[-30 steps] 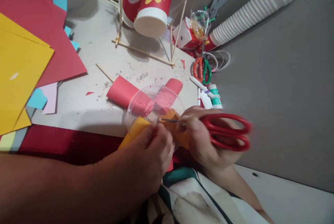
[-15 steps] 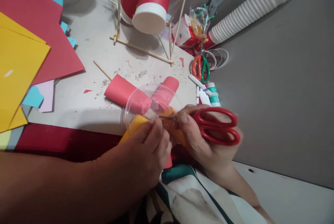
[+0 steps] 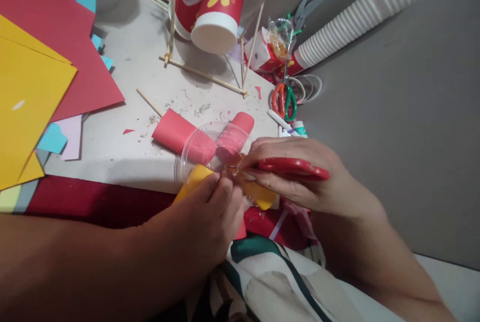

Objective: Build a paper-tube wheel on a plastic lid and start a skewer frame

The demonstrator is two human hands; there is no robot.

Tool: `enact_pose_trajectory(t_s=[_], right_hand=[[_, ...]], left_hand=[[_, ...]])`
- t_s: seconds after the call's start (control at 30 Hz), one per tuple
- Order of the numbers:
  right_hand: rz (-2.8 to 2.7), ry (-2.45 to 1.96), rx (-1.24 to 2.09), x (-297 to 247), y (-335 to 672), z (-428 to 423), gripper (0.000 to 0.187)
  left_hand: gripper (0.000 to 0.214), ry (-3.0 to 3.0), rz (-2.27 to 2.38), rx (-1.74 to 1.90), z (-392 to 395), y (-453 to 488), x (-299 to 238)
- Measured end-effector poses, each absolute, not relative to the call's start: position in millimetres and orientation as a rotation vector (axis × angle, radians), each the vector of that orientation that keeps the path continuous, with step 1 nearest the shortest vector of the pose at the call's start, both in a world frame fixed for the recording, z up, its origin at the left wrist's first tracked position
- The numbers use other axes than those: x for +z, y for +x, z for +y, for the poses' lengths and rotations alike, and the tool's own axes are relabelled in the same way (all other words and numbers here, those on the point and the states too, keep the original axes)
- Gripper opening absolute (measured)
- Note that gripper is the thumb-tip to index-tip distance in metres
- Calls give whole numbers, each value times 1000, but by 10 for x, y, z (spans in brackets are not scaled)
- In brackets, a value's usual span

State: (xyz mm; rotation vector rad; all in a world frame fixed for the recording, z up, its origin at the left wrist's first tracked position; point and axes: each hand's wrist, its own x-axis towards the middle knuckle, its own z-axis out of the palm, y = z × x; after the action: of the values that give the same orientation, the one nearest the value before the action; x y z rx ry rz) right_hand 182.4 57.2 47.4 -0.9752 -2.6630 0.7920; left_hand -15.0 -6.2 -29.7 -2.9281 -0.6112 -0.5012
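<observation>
While the white table (image 3: pixel 112 147) spreads behind, two forearms cross the foreground, the left nearly level from the left edge, the right slanting up from the lower right corner. The left hand (image 3: pixel 213 212) has its back upward, thumb and fingers bunched, its grip closed on the clear plastic disc (image 3: pixel 183 157) near the middle. The right hand (image 3: pixel 330 187), bent inward at the wrist, has its grip wrapped around the red-handled scissors (image 3: pixel 292 167).

The disc lies at the table's near edge, ringed by paper rolls: two red rolls (image 3: pixel 182 134) on the far side, a yellow roll (image 3: pixel 193 182) partly under the left hand, and another yellow piece (image 3: pixel 262 196) below the right. Both forearms are cut off by the frame. The scissors' blades are hidden by the right fingers, and whatever the left fingertips pinch besides the disc is hard to make out.
</observation>
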Motion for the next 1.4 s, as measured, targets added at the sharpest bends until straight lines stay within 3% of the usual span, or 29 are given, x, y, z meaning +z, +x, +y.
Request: enact_pose_trajectory(t_s=[0.1,0.33,0.53,0.8,0.93,1.1,1.23,1.4], right_hand=[[-2680,-978,823,477,1788,622,8],[-1920,-1376,661,130,1602,218,34],[-2075,-1292,664,189,1714,272,24],[-2125,-1376,1220,482,1716,593,24],[-1976,-1442,1211,479,1648,501,16],[-1911,-1459,1090,427,1627,404,33],[-1784,-1385,1281,375,1669,438,55],[-1653,-1412,1456,416,1687,491,49]], left_hand=[[45,-2912,-627,-507,-65,-140,-305],[50,-2899,-631,-511,-81,-155,-318],[49,-2871,-612,-513,-88,-159,-327],[49,-2857,-640,-575,-98,-141,-370],[48,-2867,-641,-603,-110,-129,-385],[50,-2886,-635,-530,-117,-143,-362],[48,-2859,-638,-595,-121,-135,-386],[47,-2842,-646,-626,-118,-113,-419]])
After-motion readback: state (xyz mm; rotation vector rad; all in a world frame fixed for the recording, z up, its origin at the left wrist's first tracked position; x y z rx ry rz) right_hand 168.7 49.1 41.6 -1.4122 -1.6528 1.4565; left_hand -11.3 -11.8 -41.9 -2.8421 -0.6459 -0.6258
